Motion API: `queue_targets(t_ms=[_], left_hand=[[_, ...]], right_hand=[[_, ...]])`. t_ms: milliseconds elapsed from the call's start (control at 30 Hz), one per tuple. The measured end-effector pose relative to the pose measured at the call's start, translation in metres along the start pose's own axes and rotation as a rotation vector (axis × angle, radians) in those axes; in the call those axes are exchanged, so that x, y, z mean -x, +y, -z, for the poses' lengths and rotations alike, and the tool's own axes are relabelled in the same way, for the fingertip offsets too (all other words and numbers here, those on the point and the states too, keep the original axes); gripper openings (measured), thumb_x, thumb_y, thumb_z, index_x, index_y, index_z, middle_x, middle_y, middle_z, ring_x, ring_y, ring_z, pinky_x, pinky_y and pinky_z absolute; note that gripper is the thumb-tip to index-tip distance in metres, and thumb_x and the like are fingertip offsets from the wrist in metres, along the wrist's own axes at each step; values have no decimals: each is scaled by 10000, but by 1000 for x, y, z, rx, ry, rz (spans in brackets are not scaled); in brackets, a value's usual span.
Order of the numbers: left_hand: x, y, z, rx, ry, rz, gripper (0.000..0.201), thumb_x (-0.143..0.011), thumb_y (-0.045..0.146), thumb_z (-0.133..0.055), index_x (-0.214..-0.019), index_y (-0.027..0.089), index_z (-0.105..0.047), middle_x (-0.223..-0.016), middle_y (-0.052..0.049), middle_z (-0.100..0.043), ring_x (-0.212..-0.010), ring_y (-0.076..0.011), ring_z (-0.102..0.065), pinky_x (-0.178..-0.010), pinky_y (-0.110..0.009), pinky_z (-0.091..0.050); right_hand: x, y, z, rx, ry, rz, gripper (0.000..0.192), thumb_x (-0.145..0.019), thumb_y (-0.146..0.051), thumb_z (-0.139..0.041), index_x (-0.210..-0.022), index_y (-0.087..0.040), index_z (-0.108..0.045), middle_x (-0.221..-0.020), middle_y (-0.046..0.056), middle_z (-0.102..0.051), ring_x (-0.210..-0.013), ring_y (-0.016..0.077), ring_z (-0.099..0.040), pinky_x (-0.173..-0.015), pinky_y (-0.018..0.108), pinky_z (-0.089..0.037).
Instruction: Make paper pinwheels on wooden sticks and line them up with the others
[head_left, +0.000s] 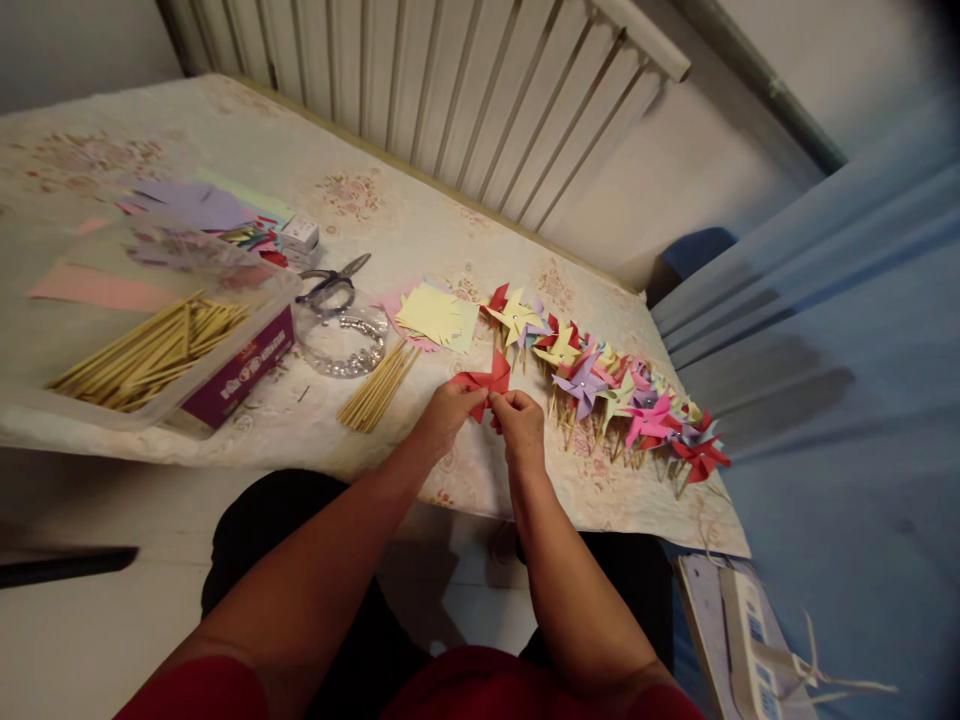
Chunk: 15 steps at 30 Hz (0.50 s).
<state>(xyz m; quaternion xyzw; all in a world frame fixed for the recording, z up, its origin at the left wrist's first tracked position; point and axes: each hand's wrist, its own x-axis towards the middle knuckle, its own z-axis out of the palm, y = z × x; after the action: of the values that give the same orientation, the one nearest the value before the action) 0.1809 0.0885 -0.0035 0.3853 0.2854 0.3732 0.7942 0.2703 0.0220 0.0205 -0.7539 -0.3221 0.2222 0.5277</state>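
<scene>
Your forearms run up from the frame's bottom edge; left hand (444, 412) and right hand (519, 425) both pinch a red pinwheel (484, 385) near the table (300, 440) front. Loose sticks (379, 387) lie at 9 o'clock of it. Yellow paper (439, 315) sits at 11. Finished pinwheels (607, 385) trail off toward 3 o'clock.

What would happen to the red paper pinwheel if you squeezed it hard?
The red paper pinwheel would probably crumple: its folded points look like thin paper. It seems very light, since the left hand and right hand pinch it with just their fingers. It likely bends easily.
</scene>
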Motion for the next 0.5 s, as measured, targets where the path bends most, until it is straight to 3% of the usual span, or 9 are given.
queue_targets(t_ms=[500], left_hand=[[2, 0, -1, 84, -78, -17, 209, -654, 307, -720, -749, 126, -674, -652, -8, -606, -585, -106, -504, -568, -243, -377]], right_hand=[[5, -8, -1, 33, 41, 32, 273, -721, -379, -640, -547, -227, -494, -475, -71, -476, -475, 110, -435, -501, 243, -344]])
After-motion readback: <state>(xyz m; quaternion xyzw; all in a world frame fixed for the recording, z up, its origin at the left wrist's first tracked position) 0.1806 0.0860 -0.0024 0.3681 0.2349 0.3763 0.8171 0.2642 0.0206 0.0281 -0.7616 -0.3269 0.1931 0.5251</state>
